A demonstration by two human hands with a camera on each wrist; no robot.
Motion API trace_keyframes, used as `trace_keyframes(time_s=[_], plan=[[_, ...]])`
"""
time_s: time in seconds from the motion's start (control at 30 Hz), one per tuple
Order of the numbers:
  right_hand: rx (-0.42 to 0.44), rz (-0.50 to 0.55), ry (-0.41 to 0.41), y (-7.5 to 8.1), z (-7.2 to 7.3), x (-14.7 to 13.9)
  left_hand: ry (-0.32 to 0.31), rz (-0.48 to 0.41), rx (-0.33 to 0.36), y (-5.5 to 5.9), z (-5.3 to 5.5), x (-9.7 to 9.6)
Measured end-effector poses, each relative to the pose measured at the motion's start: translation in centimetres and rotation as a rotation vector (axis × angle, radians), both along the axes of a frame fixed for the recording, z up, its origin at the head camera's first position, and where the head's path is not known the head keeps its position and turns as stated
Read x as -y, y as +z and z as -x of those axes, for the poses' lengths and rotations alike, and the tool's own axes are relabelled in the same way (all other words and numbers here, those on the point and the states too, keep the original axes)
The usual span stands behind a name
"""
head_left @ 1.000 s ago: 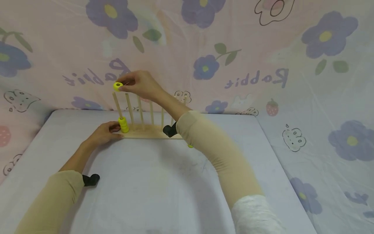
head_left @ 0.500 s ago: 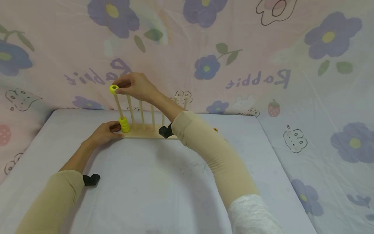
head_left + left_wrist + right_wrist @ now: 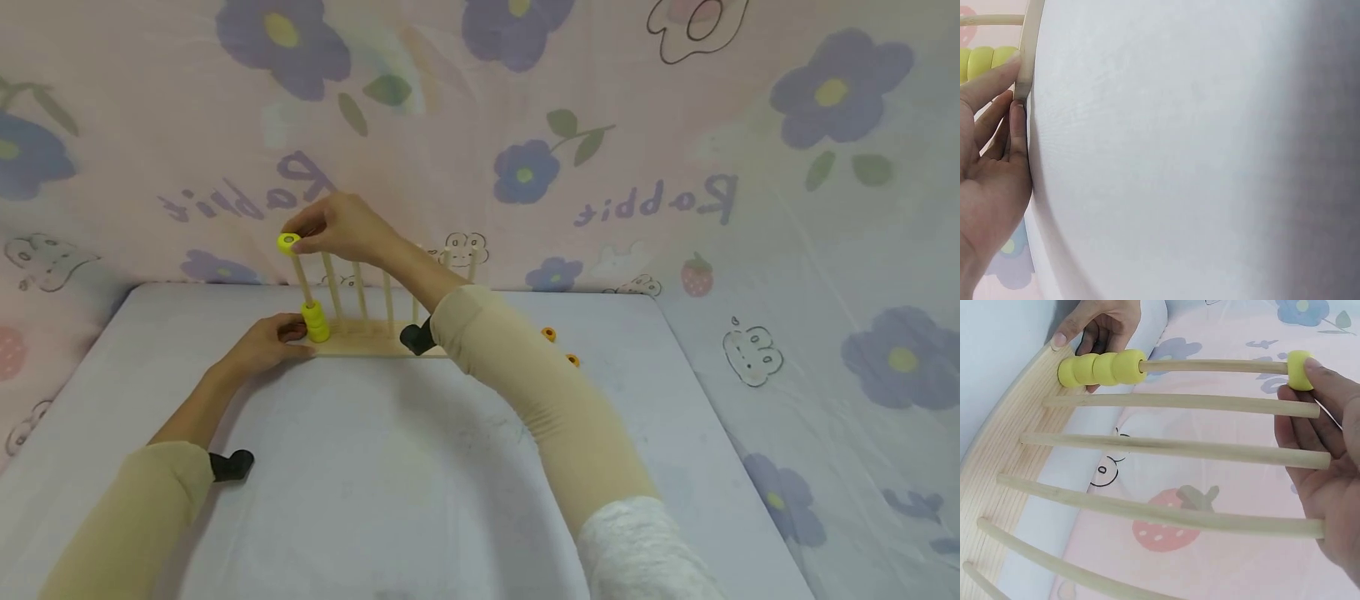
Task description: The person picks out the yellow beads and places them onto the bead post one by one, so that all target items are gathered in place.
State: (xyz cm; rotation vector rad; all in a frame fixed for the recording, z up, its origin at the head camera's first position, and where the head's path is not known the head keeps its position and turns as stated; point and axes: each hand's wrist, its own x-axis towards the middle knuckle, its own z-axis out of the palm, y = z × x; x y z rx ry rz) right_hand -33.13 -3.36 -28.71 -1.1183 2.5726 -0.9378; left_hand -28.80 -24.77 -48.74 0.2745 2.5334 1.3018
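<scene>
A wooden peg rack with a flat base (image 3: 367,343) and a row of upright rods stands toward the back of the table. Several yellow beads (image 3: 1100,369) are stacked at the foot of its leftmost rod (image 3: 1216,365). At that rod's top, my right hand (image 3: 345,229) pinches another yellow bead (image 3: 1299,370) between thumb and fingers; the rod's end enters the bead's hole. My left hand (image 3: 262,343) grips the left end of the base, thumb on its face and fingers round behind the stack. The other visible rods (image 3: 1172,447) bear no beads.
Two orange beads (image 3: 549,334) lie on the white table (image 3: 360,467) right of the rack, near my right sleeve (image 3: 540,400). My right forearm hides part of the rack's right side. A patterned cloth (image 3: 450,100) hangs behind the table.
My right hand has moved left and down, bringing the yellow bead from above the leftmost rod onto its tip. Orange beads have come into view beside the arm. The left hand stays put.
</scene>
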Motion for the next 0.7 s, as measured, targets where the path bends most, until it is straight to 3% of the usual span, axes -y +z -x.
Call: trace_keyframes(time_s=[0.17,0.37,0.7], plan=[[-0.034,-0.047,0.0,0.01,-0.07,0.27,0.007,0.016,0.002,-0.04,-0.12,0.18],[-0.016,-0.053,-0.026,-0.05,-0.09,0.25,0.003,0.019,-0.004,0.01,-0.1,0.15],[-0.022,0.013,-0.03,-0.24,0.24,-0.11,-0.001,-0.011,-0.01,0.01,-0.16,-0.06]])
